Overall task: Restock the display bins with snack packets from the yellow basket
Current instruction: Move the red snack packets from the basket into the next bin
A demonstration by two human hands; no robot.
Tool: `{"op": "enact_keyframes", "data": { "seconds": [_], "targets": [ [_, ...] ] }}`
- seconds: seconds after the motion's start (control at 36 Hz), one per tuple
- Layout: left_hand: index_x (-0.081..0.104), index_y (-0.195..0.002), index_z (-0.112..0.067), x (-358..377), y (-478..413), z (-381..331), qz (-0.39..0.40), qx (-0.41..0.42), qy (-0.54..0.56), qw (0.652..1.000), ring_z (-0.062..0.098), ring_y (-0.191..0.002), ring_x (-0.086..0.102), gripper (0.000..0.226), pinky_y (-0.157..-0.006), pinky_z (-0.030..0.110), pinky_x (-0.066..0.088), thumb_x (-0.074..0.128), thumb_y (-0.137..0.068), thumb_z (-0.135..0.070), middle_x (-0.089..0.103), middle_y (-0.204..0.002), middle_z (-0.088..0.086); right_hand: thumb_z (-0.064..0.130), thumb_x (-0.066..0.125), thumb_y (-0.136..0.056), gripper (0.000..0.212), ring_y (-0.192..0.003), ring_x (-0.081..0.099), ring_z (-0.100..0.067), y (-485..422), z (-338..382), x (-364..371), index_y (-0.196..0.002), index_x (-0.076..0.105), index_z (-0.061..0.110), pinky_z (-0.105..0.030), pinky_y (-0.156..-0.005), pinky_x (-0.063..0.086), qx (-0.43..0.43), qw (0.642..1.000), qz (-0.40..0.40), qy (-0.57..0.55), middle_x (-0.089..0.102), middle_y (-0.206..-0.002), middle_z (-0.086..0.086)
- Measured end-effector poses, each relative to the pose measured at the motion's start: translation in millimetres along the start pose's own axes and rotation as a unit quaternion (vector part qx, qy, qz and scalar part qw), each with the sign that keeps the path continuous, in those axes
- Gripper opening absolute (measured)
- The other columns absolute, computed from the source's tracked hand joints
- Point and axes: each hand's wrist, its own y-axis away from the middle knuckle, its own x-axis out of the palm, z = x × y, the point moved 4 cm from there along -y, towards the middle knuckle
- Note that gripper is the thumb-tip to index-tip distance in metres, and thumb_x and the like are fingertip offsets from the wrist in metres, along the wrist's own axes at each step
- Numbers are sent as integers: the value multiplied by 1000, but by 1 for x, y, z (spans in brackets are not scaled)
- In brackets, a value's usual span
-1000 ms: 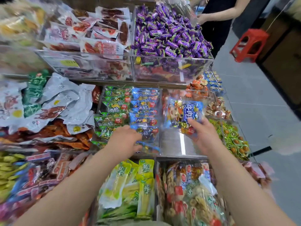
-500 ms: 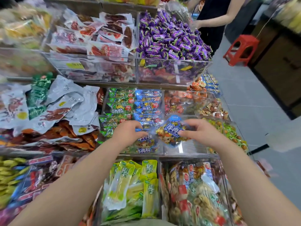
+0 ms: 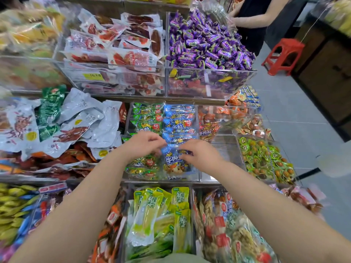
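Seating a blue snack packet (image 3: 175, 162) at the front of the clear display bin (image 3: 161, 179) on the middle shelf. Both hands are on it: the left hand (image 3: 143, 147) pinches the top-left edge with curled fingers, and the right hand (image 3: 201, 157) pinches the top-right edge, fingers curled as well.

To do it well, I'd say: keep the label face up, line it up with the blue row (image 3: 179, 120) behind and overlap it like those packets. Don't let it slide onto the green packets (image 3: 146, 118) just beside on the left. Press it flat below the front wall before letting go, so nothing spills over.

The packet is glossy blue film with big white characters. A clear lower part shows small orange-brown wrapped pieces. It likely handles as light, crinkly and slippery. Yellow basket not in view.
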Motion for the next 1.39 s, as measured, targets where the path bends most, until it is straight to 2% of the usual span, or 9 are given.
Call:
{"op": "enact_keyframes", "data": {
  "seconds": [0.25, 0.36, 0.47, 0.58, 0.72, 0.81, 0.92, 1.03, 1.39],
  "targets": [
    [51, -130, -32, 19, 6, -10, 56, 30, -175, 982, 5, -104, 57, 69, -86, 24, 48, 74, -71, -59, 58, -119, -9, 31, 56, -93, 37, -110, 51, -24, 16, -6, 25, -127, 58, 19, -34, -88, 43, -10, 997, 62, 49, 61, -114, -6],
    [10, -153, -30, 42, 4, -15, 13, 98, -468, 878, 27, -145, 11, 112, -117, 45, 16, 71, -67, -67, 15, -157, 5, 30, 54, -93, 39, -111, 47, -24, 15, -9, 25, -131, 54, 20, -34, -84, 42, -24, 991, 94, 94, 57, -112, -6],
    [-5, -154, -19, 64, -1, -14, 17, 109, -580, 807, 28, -147, -18, 104, -116, 52, -7, 53, -82, -67, -12, -161, 7, 26, 53, -92, 32, -105, 52, -27, 8, -3, 21, -121, 61, 17, -38, -77, 45, -67, 978, 123, 151, 58, -105, -8],
    [1, -154, -16, 65, -2, -11, 24, 75, -579, 811, 23, -149, -3, 91, -119, 46, -1, 47, -90, -61, 6, -162, 3, 31, 59, -87, 30, -106, 48, -26, 1, -2, 19, -112, 62, 14, -35, -72, 42, -69, 978, 91, 175, 55, -105, -7],
    [28, -145, -14, 60, 4, -10, -20, 57, -571, 819, 20, -144, 23, 84, -118, 45, 11, 54, -84, -65, 36, -151, 3, 49, 76, -68, 95, -135, 22, -30, 13, -20, 15, -144, 30, 13, -42, -112, 25, 76, 993, -37, 87, 25, -146, -13],
    [28, -146, -13, 63, 5, -11, -27, 61, -567, 821, 22, -147, 16, 87, -118, 49, 7, 57, -82, -65, 25, -156, 5, 51, 69, -77, 110, -142, 10, -25, 21, -26, 30, -150, -3, 13, -34, -115, 17, 139, 989, 35, 17, 12, -155, -9],
    [6, -151, -14, 61, -6, -14, -22, 34, -541, 840, 37, -147, -9, 112, -116, 57, -2, 60, -72, -72, -10, -159, 19, 56, 68, -73, 103, -142, 14, -23, 19, -29, 26, -149, 16, 8, -31, -116, 10, 108, 992, 9, 61, 24, -152, -10],
    [-10, -152, -14, 61, -20, -16, 14, 32, -517, 855, 30, -149, -4, 128, -114, 59, -4, 56, -64, -81, 4, -162, 12, 64, 63, -72, 113, -144, -13, -29, 12, -30, 22, -150, 3, 7, -34, -114, -13, 23, 984, 9, 174, -7, -157, -11],
    [-18, -149, -7, 63, -25, -2, 34, -16, -613, 789, 31, -145, -23, 128, -113, 55, -15, 43, -70, -86, -25, -157, 14, 73, 53, -71, 106, -146, 2, -16, -10, -41, 30, -151, 10, 18, -49, -115, -1, 40, 980, 92, 169, 14, -158, 1]
  ]
}}
